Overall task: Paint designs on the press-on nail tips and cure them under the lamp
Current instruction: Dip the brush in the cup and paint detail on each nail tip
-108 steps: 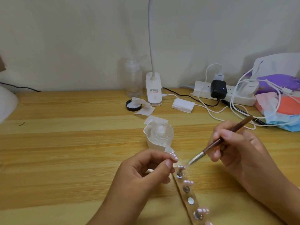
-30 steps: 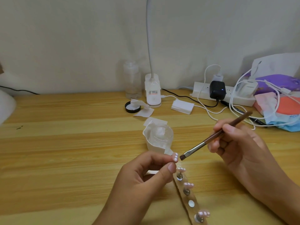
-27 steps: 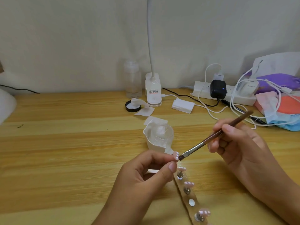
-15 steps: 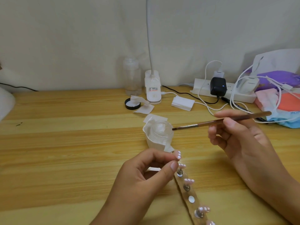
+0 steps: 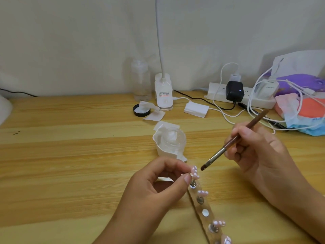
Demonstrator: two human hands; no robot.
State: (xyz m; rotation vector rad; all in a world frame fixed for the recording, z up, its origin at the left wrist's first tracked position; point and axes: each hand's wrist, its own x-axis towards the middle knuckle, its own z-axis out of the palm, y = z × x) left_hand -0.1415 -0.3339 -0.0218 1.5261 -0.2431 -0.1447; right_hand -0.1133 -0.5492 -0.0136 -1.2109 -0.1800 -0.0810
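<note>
Pink with white dots, the press-on nail tip is pinched between thumb and forefinger of the left hand, at the far end of the holder strip on the bench. The right hand has its fingers clamped pen-style on the brush. Half a second ago the brush lay level toward the jar. Now it slants down, bristles just beside the tip.

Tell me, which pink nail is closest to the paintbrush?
The nail tip pinched in the left hand, raised beside the brush. The other nails sit on stands along the strip, farther away.
</note>
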